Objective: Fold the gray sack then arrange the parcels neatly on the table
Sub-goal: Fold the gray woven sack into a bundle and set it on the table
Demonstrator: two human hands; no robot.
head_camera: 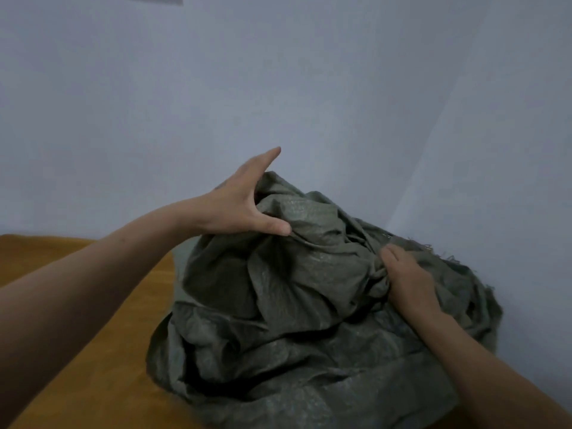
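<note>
Crumpled gray sack (297, 305) fills the middle and right of the view, heaped in a bulky mound on an orange-brown tabletop (102, 351). The woven fabric is bunched into deep folds and dark hollows, and a frayed edge with loose threads shows at its far right side. The mound sits against a pale blue-gray wall (278, 88) that rises behind it, with a corner line running down the right side of the scene.

Both hands are on the sack. The left hand (244, 202) reaches in from the near left, its bare forearm crossing above the tabletop. It sits at the highest, far-left part of the heap with the fingers spread wide: the thumb presses down on a fold in front, while the other fingers go over the top ridge of the cloth and one points up past it. The palm is open rather than closed, so it is resting or pushing on the fabric and not gripping a fistful.

The right hand (408, 280) comes in from the near right and lies on the right side of the mound, lower than the left. Its fingers curl into a gathered pucker of cloth, pinching the sack there.

No parcels show; whether any lie inside the heap cannot be told.
</note>
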